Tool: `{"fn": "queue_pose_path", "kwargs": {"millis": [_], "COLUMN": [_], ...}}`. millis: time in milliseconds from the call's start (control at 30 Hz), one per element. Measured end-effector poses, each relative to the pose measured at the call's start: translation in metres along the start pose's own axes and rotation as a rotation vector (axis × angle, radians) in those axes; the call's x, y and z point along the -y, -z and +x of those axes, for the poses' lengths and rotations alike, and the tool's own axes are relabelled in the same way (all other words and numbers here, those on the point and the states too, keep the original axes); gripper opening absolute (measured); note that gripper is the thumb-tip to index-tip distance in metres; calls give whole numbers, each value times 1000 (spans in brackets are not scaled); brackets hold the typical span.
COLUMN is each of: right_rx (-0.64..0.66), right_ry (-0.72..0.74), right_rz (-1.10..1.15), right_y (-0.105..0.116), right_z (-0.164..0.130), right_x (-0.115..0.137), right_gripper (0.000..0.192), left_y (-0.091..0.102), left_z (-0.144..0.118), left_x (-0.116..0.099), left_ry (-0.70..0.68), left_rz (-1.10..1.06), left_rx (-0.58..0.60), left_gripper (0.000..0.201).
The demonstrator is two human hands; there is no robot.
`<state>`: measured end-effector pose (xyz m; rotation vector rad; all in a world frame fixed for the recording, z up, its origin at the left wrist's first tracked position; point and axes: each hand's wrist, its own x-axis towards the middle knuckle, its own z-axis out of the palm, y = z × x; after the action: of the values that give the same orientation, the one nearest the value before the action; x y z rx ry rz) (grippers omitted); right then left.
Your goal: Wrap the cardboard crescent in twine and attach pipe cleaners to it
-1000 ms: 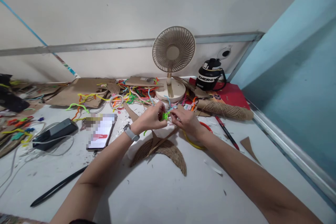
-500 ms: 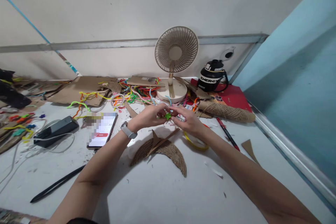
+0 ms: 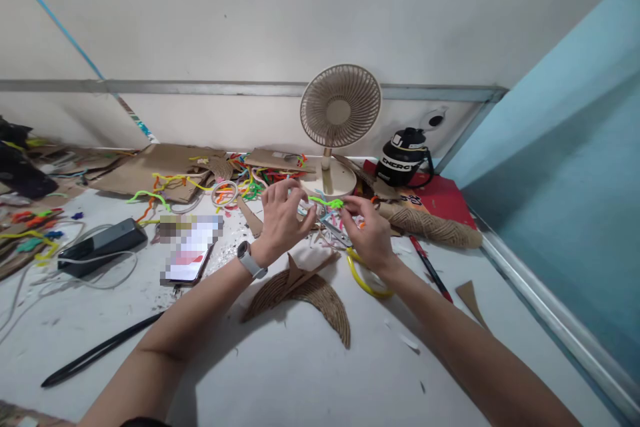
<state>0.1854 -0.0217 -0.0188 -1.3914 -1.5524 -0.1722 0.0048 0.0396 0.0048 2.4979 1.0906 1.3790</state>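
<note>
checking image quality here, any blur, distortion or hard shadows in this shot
Head view: wide-angle bend curves the wall rail; phone screen is pixelated; soft even light, faint shadows under the arms on the table; left hand, right hand and green pipe cleaner fairly sharp.

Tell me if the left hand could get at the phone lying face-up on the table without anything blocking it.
Probably yes. The left hand holds one end of the green pipe cleaner, so it must let go first. The phone lies uncovered just to its left, with only bare white table between.
</note>
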Motion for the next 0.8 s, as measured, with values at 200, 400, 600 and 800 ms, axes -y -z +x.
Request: {"fn": "queue_pose_path", "kwargs": {"millis": [200, 400, 600, 800], "right_rx": [-55, 41, 118, 171], "right_ry": [195, 403, 383, 69], "right_rz": [-144, -166, -98, 186], "right_y": [-2, 0, 2, -4], "right_z": [-3, -1, -1, -6], "right_x": [1, 3, 2, 5], "right_gripper": [12, 7, 7, 13], "left_y": [-12, -26, -28, -28], "left_z": [-4, -7, -8, -6], "left_x": [-8, -10, -6, -5], "left_ry": [368, 448, 467, 458], "left_rz": [-767, -1047, -1047, -1109], "left_rx": [494, 426, 380, 368], "left_gripper": [48, 47, 50, 52]}}
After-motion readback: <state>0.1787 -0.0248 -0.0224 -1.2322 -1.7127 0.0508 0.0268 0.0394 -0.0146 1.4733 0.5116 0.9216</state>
